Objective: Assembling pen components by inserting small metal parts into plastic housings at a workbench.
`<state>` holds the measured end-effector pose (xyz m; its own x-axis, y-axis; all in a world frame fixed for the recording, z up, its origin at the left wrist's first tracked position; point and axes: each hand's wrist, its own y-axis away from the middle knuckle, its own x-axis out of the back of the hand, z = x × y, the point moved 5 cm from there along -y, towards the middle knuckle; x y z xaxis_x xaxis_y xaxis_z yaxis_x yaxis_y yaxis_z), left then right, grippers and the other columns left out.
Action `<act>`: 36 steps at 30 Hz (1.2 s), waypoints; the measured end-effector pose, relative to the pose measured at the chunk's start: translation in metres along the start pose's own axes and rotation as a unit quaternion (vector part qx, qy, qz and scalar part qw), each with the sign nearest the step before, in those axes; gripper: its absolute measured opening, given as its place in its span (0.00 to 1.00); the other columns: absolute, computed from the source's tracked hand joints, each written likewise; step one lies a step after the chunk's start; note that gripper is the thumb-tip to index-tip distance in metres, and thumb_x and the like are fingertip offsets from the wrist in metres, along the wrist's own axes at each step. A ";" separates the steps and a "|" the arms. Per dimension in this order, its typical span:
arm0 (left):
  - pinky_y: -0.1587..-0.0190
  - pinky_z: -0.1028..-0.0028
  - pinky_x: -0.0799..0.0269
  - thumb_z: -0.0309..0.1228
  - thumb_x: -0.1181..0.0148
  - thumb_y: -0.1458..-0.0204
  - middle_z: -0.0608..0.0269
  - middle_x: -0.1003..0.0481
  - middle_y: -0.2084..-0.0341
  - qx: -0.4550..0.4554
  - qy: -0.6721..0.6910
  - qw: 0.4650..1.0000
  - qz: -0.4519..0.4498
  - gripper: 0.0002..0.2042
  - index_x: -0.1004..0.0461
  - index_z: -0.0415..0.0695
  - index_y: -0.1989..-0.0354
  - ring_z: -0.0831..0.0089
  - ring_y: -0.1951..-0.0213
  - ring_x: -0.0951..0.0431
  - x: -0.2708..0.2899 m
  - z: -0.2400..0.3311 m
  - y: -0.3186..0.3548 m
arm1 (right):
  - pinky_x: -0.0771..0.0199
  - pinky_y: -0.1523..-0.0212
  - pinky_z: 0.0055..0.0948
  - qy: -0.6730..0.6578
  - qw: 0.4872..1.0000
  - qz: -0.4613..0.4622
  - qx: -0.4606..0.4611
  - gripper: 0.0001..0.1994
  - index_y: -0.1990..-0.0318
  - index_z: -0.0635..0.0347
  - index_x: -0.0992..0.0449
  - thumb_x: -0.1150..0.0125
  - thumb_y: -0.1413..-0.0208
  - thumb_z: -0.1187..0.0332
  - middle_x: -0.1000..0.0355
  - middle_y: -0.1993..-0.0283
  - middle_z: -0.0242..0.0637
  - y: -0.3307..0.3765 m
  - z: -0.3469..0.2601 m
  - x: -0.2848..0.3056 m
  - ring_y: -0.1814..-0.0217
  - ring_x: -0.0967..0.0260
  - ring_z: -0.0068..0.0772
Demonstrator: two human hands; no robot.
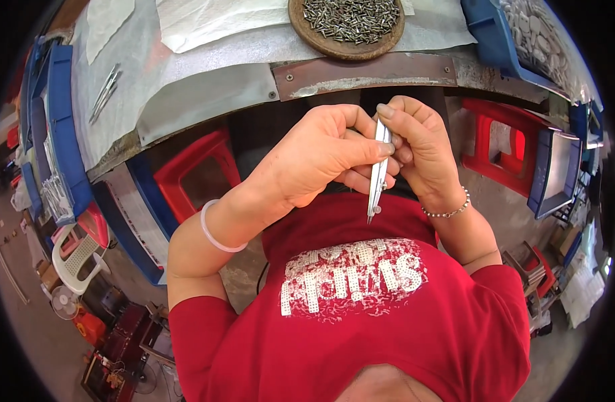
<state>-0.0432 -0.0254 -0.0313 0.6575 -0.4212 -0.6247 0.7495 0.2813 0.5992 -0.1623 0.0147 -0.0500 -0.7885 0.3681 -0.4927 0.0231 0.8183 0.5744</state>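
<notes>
Across the top of my feed runs a workbench [207, 95] with a metal front edge; I see a red stool [187, 161] left and a second red stool [508, 115] right. Farther left are a white chair [67, 268] and round fan [65, 301]; the floor [140, 285] is grey.

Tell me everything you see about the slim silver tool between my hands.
The slim silver tool looks like shiny metal: long and narrow, with a dark line along its length and a small round knob near its lower end. It tapers to a narrow tip, slanting slightly, above the red shirt; contact there can't be judged. The left hand lays its thumb across it, while the right hand pinches the upper end, partly hiding it.
</notes>
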 end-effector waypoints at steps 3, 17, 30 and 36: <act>0.70 0.74 0.22 0.24 0.46 0.48 0.48 0.24 0.70 0.001 -0.005 1.000 0.001 0.05 0.34 0.35 0.67 0.65 0.70 0.21 -0.001 0.001 0.002 | 0.52 0.85 0.13 -0.008 1.000 -0.006 0.012 0.07 0.75 0.59 0.30 0.42 0.47 0.70 0.37 0.82 0.25 0.003 0.000 -0.003 0.86 0.50 0.10; 0.69 0.77 0.24 0.28 0.46 0.46 0.56 0.24 0.73 -0.075 -0.096 0.992 -0.017 0.07 0.33 0.37 0.67 0.72 0.72 0.22 -0.013 0.023 0.002 | 0.49 0.83 0.11 0.009 0.995 0.003 0.103 0.08 0.75 0.58 0.32 0.44 0.45 0.70 0.35 0.80 0.25 0.009 -0.025 -0.013 0.84 0.48 0.09; 0.88 0.84 0.53 0.39 0.56 0.40 0.68 0.36 0.86 -0.040 0.135 0.987 -0.080 0.14 0.32 0.39 0.64 0.86 0.90 0.47 -0.031 -0.027 -0.010 | 0.32 0.72 0.25 0.404 0.847 0.141 0.313 0.09 0.67 0.66 0.29 0.44 0.47 0.67 0.31 0.74 0.36 0.021 -0.043 0.068 0.74 0.34 0.24; 0.87 0.84 0.52 0.39 0.52 0.42 0.64 0.35 0.87 -0.011 0.137 0.985 -0.108 0.15 0.31 0.36 0.64 0.85 0.90 0.46 -0.033 -0.021 -0.018 | 0.57 0.35 0.39 0.598 0.780 0.008 0.183 0.53 0.36 0.70 0.56 0.36 0.62 0.41 0.57 0.33 0.55 0.012 -0.018 0.127 0.31 0.59 0.49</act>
<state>-0.0768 0.0014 -0.0314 0.4768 -0.2250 -0.8497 0.8733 0.2317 0.4286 -0.2731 0.0636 -0.0942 -0.7906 -0.1168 0.6011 0.0403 0.9696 0.2414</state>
